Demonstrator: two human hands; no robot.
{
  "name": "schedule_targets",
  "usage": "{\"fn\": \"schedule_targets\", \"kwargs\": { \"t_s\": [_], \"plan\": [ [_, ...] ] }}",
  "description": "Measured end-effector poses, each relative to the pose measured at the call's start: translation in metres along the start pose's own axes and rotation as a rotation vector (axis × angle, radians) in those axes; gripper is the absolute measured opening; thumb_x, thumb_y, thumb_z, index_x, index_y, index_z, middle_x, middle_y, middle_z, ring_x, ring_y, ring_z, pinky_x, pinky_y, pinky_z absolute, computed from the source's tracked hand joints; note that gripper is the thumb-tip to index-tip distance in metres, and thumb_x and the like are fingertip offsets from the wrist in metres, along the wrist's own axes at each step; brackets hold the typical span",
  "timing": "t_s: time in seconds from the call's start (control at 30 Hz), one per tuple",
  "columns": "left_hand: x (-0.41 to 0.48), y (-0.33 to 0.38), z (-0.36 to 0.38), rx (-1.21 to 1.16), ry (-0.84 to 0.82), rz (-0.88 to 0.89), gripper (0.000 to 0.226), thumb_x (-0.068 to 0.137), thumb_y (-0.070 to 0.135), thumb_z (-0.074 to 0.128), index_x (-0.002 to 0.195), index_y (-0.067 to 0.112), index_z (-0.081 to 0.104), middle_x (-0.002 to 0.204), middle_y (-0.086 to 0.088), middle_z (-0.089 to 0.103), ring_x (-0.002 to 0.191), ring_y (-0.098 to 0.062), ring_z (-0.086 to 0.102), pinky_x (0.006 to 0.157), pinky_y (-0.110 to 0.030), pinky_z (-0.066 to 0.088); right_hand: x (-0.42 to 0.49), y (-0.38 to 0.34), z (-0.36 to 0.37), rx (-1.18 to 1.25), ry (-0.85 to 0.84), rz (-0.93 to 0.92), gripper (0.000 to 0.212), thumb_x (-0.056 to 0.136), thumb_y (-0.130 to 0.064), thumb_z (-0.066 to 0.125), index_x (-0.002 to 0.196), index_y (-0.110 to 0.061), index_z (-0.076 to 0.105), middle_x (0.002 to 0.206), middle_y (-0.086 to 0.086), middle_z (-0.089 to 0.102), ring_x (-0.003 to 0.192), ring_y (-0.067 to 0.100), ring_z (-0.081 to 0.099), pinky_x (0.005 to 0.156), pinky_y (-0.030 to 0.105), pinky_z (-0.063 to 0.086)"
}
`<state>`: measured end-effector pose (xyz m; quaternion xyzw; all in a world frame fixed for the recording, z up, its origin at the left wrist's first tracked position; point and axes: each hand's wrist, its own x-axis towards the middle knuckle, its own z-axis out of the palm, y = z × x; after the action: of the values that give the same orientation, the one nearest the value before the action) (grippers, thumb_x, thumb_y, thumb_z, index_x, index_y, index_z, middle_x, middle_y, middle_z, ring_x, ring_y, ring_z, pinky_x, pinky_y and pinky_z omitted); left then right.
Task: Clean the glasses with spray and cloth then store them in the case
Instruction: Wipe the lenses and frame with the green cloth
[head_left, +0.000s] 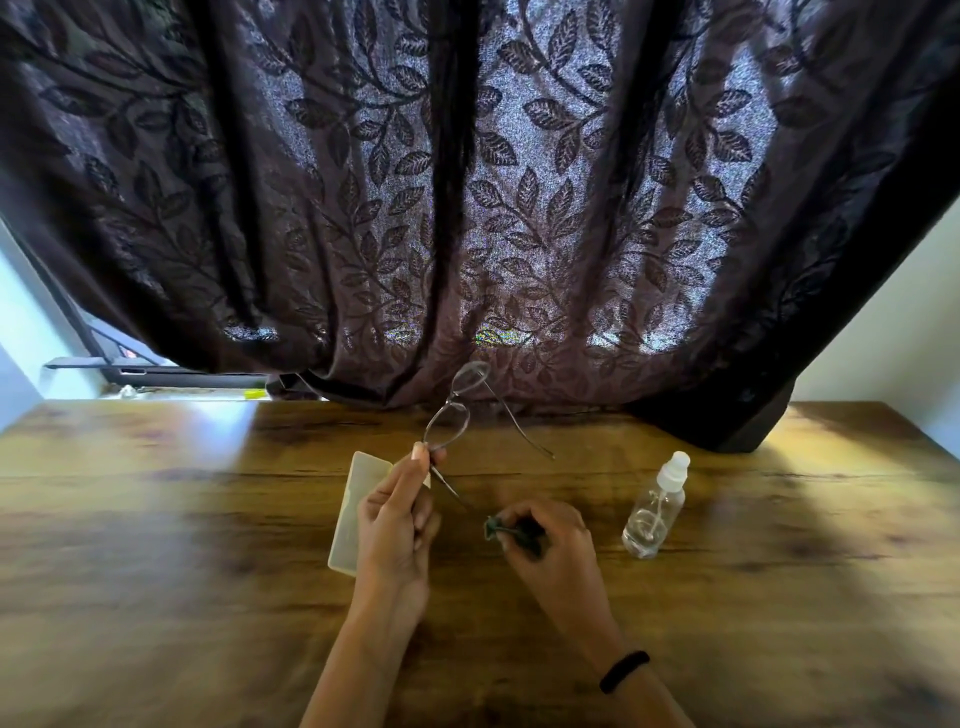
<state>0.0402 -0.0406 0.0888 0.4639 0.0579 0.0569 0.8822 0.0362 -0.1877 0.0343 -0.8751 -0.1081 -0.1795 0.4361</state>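
My left hand (397, 525) pinches thin metal-framed glasses (457, 402) at one corner of the frame and holds them upright above the wooden table (182, 519), with both temples unfolded. My right hand (548, 540) grips a small dark green cloth (506, 530) bunched between its fingers, just right of the lower temple. A pale, flat glasses case (356, 506) lies closed on the table, partly behind my left hand. A clear spray bottle (657, 506) with a white cap stands upright to the right of my right hand.
A dark leaf-patterned curtain (467, 208) hangs over the table's far edge. A window sill and frame (156, 376) show at the far left. A black band (623, 671) circles my right wrist.
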Motion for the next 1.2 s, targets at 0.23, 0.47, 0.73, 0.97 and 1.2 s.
{"fn": "schedule_targets", "kwargs": {
  "t_s": [0.23,0.47,0.73,0.97,1.2],
  "plan": [
    [0.0,-0.004,0.005,-0.01,0.01,0.001,0.013,0.073,0.029,0.064,0.069,0.02,0.072,0.074,0.011,0.065,0.036,-0.002,0.032,0.031,-0.011,0.024,0.002,0.01,-0.008,0.078,0.019,0.047,0.039,0.071,-0.009,0.074,0.08,-0.04,0.052,0.091,-0.01,0.067,0.091,0.008,0.062,0.083,0.042,0.053],
    [-0.004,-0.011,0.008,0.031,-0.014,-0.01,0.02,0.074,0.033,0.063,0.078,0.014,0.071,0.043,0.012,0.04,0.035,-0.002,0.027,0.032,-0.011,0.024,0.009,-0.012,-0.001,0.369,-0.073,0.102,0.026,0.076,-0.005,0.068,0.076,-0.029,0.059,0.08,-0.008,0.068,0.079,0.004,0.066,0.07,0.02,0.055],
    [-0.01,-0.017,0.011,0.07,-0.004,-0.054,0.017,0.075,0.026,0.061,0.063,0.022,0.072,0.049,0.009,0.062,0.044,0.002,0.055,0.038,-0.011,0.041,0.025,-0.039,0.004,0.521,0.038,0.031,0.012,0.077,-0.002,0.068,0.079,-0.011,0.061,0.08,-0.004,0.066,0.08,0.009,0.064,0.072,0.017,0.052],
    [-0.003,-0.008,0.006,0.038,-0.002,-0.043,0.019,0.075,0.029,0.061,0.079,0.012,0.068,0.04,0.012,0.051,0.034,0.003,0.041,0.033,-0.01,0.032,0.012,-0.024,0.009,0.433,-0.048,0.087,0.024,0.077,0.0,0.066,0.076,-0.022,0.057,0.077,-0.006,0.064,0.073,0.004,0.064,0.065,0.015,0.052],
    [0.002,-0.002,0.001,0.04,0.013,0.003,0.023,0.078,0.028,0.059,0.084,0.007,0.066,0.043,0.013,0.048,0.032,-0.002,0.026,0.031,-0.01,0.022,-0.004,0.002,0.005,0.176,-0.084,0.087,0.022,0.075,-0.011,0.069,0.081,-0.028,0.057,0.09,-0.008,0.066,0.09,0.008,0.061,0.083,0.029,0.052]
  ]
}}
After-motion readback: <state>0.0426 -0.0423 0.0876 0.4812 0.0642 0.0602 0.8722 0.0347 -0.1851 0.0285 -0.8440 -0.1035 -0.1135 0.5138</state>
